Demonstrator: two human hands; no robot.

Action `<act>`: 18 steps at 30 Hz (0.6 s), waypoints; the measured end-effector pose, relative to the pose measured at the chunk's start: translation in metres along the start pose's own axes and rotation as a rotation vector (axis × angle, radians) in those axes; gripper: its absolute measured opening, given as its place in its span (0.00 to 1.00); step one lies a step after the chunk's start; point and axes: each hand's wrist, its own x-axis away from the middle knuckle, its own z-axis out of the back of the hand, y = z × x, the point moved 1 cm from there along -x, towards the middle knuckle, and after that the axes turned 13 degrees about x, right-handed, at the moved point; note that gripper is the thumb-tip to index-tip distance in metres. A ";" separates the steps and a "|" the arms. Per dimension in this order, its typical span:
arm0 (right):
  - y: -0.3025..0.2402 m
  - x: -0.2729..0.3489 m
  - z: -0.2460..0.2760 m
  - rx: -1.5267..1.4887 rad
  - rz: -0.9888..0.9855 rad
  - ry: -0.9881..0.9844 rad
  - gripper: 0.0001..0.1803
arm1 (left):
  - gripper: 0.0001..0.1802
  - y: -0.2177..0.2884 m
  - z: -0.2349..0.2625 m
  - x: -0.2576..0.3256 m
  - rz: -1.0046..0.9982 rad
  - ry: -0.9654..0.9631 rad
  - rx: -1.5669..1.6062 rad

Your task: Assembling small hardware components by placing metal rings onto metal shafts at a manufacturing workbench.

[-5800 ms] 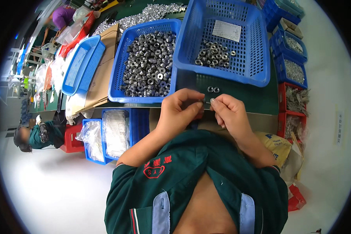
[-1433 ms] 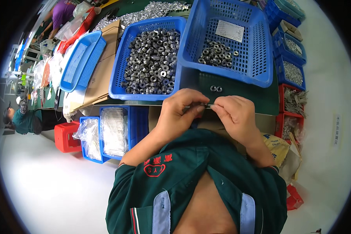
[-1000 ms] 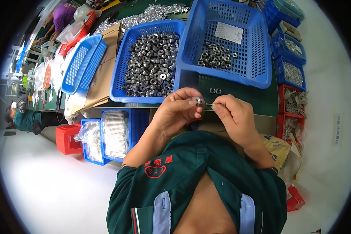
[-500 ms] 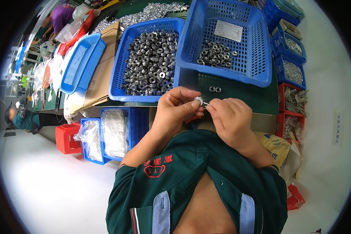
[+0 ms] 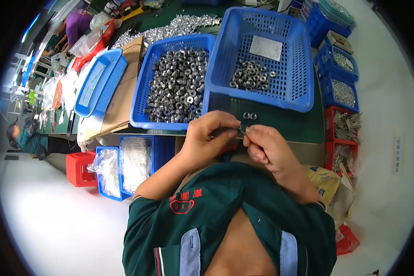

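My left hand [image 5: 208,140] pinches a small round metal ring between thumb and fingertips, just beyond the table's near edge. The fingers now hide most of that ring. Close against it, my right hand [image 5: 272,146] is closed in a pinch on a thin pin, whose tip meets the ring; little of the pin shows. Two metal rings [image 5: 246,115] lie on the green table in front of my hands. Ahead to the left, a blue basket [image 5: 137,108] is full of similar rings. A larger blue basket [image 5: 283,100] on the right holds a smaller heap and a paper slip [image 5: 266,48].
Shiny small parts [image 5: 181,25] are piled at the back. Cardboard [image 5: 119,103] and a light blue basket [image 5: 82,103] lie at left. Bins of parts [image 5: 344,92] line the right side. Below left stand a red stool [image 5: 80,170] and wrapped boxes. Two other people are at far left.
Both hands have tilted the ring and pin, so the ring's flat face no longer shows. My right hand has turned, with its fingers more visible. The whole view has shifted slightly.
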 end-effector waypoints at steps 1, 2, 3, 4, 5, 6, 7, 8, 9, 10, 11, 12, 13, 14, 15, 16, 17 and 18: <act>0.001 0.002 -0.003 0.154 0.069 0.111 0.14 | 0.10 0.002 -0.002 -0.001 -0.014 -0.002 -0.005; 0.002 0.003 -0.006 0.306 0.139 0.221 0.14 | 0.10 0.004 -0.003 -0.002 0.070 0.006 0.051; 0.006 0.004 -0.006 0.411 0.229 0.296 0.10 | 0.10 0.005 -0.005 -0.004 0.154 0.013 0.106; 0.010 0.005 -0.007 0.698 0.460 0.435 0.07 | 0.10 0.009 -0.008 -0.007 0.206 0.017 0.144; 0.010 0.006 -0.008 0.982 0.693 0.573 0.04 | 0.10 0.014 -0.010 -0.012 0.198 0.014 0.141; 0.004 0.007 -0.004 1.203 0.958 0.645 0.04 | 0.10 0.018 -0.012 -0.018 0.331 0.005 0.218; 0.001 0.008 -0.003 1.203 0.963 0.645 0.04 | 0.10 0.019 -0.014 -0.022 0.466 -0.002 0.294; -0.002 0.010 -0.002 1.336 1.058 0.725 0.04 | 0.10 0.018 -0.014 -0.027 0.463 -0.003 0.292; -0.004 0.011 0.000 1.470 1.150 0.806 0.05 | 0.10 0.014 -0.015 -0.034 0.490 -0.042 0.326; -0.005 0.011 0.003 1.468 1.160 0.805 0.05 | 0.10 0.012 -0.015 -0.040 0.511 -0.078 0.356; -0.003 0.011 0.009 1.373 1.138 0.814 0.04 | 0.10 0.010 -0.016 -0.045 0.498 -0.124 0.342; -0.002 0.010 0.013 1.279 1.114 0.821 0.04 | 0.10 0.011 -0.020 -0.049 0.493 -0.120 0.338; 0.003 0.011 0.014 0.924 0.835 0.743 0.03 | 0.10 0.012 -0.024 -0.055 0.434 -0.125 0.254; 0.001 0.011 0.020 0.614 0.572 0.646 0.05 | 0.10 0.012 -0.027 -0.060 0.374 -0.128 0.171; -0.002 0.013 0.030 0.308 0.310 0.536 0.06 | 0.10 0.013 -0.027 -0.067 0.173 -0.118 -0.068; 0.001 0.013 0.044 0.184 0.309 0.474 0.09 | 0.10 0.015 -0.025 -0.080 0.158 -0.127 -0.109; 0.005 0.010 0.051 0.186 0.313 0.471 0.09 | 0.10 0.020 -0.021 -0.096 0.144 -0.128 -0.156; 0.008 0.009 0.056 0.420 0.362 0.626 0.09 | 0.10 0.022 -0.016 -0.113 0.174 -0.157 -0.200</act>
